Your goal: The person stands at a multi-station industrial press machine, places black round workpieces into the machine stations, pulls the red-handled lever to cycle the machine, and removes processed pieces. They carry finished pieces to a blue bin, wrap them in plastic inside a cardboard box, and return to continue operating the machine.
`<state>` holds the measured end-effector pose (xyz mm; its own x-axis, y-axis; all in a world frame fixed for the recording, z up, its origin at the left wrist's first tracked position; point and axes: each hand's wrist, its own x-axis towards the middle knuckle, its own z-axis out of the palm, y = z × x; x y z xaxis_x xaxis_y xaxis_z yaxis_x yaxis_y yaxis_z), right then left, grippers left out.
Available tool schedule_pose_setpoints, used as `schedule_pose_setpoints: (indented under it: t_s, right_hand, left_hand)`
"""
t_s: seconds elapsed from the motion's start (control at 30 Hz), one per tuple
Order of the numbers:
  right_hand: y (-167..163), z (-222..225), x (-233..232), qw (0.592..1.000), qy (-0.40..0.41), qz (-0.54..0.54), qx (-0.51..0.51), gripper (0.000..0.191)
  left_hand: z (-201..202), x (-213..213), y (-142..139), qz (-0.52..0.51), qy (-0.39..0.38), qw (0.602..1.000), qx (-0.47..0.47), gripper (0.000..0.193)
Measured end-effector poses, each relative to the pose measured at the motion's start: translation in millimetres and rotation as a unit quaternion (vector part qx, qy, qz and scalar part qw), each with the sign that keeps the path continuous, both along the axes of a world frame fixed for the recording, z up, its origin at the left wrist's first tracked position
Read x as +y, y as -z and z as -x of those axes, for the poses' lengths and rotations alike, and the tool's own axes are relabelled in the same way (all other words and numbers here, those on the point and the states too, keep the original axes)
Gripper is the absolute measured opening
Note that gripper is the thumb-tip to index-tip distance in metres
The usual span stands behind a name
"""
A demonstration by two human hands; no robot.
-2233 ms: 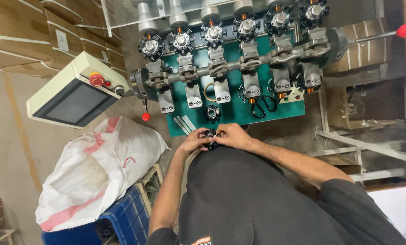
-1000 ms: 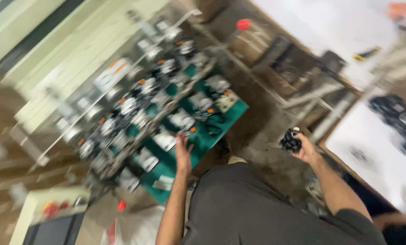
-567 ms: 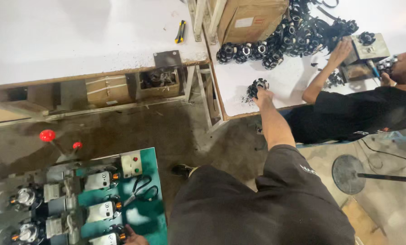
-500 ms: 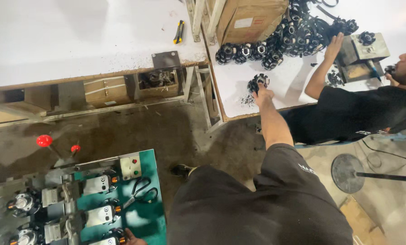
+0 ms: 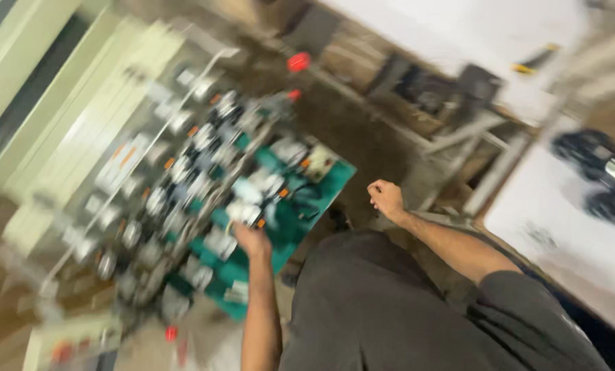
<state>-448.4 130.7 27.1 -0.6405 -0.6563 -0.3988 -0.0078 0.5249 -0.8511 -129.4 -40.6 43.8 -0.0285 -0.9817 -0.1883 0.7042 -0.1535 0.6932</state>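
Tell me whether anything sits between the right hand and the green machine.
Nothing visible does. The right hand, loosely closed, hangs in open air just off the green machine, only bare floor between. The left hand already rests at the machine. The frame is blurred.

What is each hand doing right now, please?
Left hand: on the green machine; grip hidden by blur.
Right hand: curled shut in mid-air, apparently empty.

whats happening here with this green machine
A person stands at a green machine with rows of metal fixtures. The left hand rests on the fixtures at its near edge. The right hand is a loose fist in the air between the machine and a white table bearing black parts. Motion blur hides finer detail.
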Motion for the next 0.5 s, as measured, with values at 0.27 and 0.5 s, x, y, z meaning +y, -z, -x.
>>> schedule_pose_setpoints:
  t_s: [0.27, 0.5]
  right_hand:
    - [-46, -240, -119, 0.954, -0.157, 0.127, -0.220, 0.043]
    - [-87, -270, -145, 0.952, -0.072, 0.124, -0.271, 0.047]
  left_hand:
    - [-35, -4, -35, -0.072, -0.012, 0.946, -0.316, 0.052]
    - [-38, 1, -59, -0.116, 0.033, 0.966, -0.229, 0.045]
